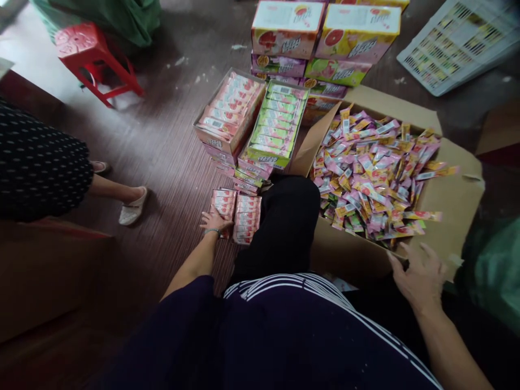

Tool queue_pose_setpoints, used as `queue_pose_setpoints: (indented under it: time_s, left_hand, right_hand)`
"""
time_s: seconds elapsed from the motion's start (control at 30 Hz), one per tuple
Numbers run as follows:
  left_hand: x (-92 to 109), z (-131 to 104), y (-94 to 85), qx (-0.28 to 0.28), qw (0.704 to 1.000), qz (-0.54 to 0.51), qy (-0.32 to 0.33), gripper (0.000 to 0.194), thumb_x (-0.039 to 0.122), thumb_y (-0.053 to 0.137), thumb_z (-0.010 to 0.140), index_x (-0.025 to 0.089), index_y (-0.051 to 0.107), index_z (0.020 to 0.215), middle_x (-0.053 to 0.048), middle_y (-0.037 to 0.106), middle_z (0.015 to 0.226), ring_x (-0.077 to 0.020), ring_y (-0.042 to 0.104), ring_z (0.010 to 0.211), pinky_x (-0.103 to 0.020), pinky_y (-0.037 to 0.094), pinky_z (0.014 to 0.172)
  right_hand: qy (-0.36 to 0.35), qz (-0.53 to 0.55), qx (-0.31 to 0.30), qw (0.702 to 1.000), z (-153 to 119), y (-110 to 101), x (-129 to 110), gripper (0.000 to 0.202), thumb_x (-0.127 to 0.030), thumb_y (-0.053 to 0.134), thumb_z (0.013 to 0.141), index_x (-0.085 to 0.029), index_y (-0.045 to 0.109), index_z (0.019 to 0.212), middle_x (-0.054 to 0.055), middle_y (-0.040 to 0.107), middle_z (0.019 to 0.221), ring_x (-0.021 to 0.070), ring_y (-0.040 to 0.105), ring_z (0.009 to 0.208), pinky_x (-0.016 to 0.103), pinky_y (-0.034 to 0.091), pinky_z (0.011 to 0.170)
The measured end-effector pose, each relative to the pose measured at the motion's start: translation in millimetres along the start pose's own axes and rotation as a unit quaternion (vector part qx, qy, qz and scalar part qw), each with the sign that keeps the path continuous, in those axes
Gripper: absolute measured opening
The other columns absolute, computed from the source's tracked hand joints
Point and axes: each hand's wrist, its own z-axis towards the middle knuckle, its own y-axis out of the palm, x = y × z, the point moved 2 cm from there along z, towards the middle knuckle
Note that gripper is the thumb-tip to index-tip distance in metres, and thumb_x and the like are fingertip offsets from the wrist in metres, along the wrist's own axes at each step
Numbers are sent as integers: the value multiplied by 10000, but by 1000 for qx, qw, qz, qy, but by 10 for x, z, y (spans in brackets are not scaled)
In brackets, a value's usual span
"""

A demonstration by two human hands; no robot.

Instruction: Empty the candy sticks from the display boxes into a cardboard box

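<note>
My left hand [215,221] lies with spread fingers on a small tray of pink packets [223,200] low at my left. Beside that tray stands a second one with pink packets [247,218]. At the near edge of a large cardboard box [455,189], my right hand [420,273] has its fingers apart, with nothing seen in it. Loose pink, orange and purple sachets [374,173] fill the box in a heap. Farther forward are an open carton of pink packets [231,105] and one of green packets [279,116], both resting on other cartons.
Closed printed cartons [325,35] are stacked beyond the big box. A white crate [459,43] lies at the back right. A red stool [91,57] stands at the back left. On the left is a person in a dotted garment [40,162], with one white shoe [133,207] near my trays.
</note>
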Motion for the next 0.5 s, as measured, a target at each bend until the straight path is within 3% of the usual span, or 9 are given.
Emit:
queue_pose_setpoints:
  time_s: [0.1,0.2,0.27,0.37,0.43,0.5]
  left_hand:
    - [-33,-8,82,54,998,-23,6,1270,558,840,609,77,279,1642,-379,109,1702,-556,79,1592,-738,76,1231]
    - [-62,-3,24,91,988,-127,-2,1186,445,884,556,102,400,1583,-368,247,1654,-557,171,1562,-724,58,1236]
    - [-75,-13,-99,95,975,-200,-6,1120,390,906,513,124,487,1517,-345,397,1566,-549,303,1501,-705,159,1225]
    - [-107,-110,-341,46,929,-368,8,976,371,900,527,160,570,1421,-248,623,1357,-489,497,1375,-629,384,1141]
    - [-179,-250,-524,7,883,-469,30,851,375,865,570,160,610,1353,-179,714,1200,-420,629,1223,-561,495,1060]
    - [-334,-443,-739,-8,864,-500,49,734,393,814,607,136,646,1274,-149,752,1073,-372,707,1064,-516,570,970]
  right_hand:
    - [-11,-5,-19,1000,41,-66,-76,621,-596,460,1013,-89,796,1138,289,654,1349,446,667,1211,573,541,962]
    - [4,-2,-52,999,119,-112,-152,591,-569,455,1016,-98,784,1151,292,652,1349,438,660,1234,559,529,997]
    - [20,15,-77,997,181,-106,-189,561,-553,459,1003,-119,773,1168,293,639,1368,435,640,1272,557,510,1029]
    - [39,52,-92,994,274,-66,-233,505,-530,476,964,-172,759,1182,281,621,1398,427,619,1301,567,480,1065]
    - [45,81,-80,992,332,-43,-275,487,-518,486,939,-193,748,1191,276,628,1392,424,619,1295,571,469,1075]
    - [43,116,-57,991,395,-38,-343,463,-506,505,932,-208,738,1199,266,648,1372,415,630,1277,562,473,1083]
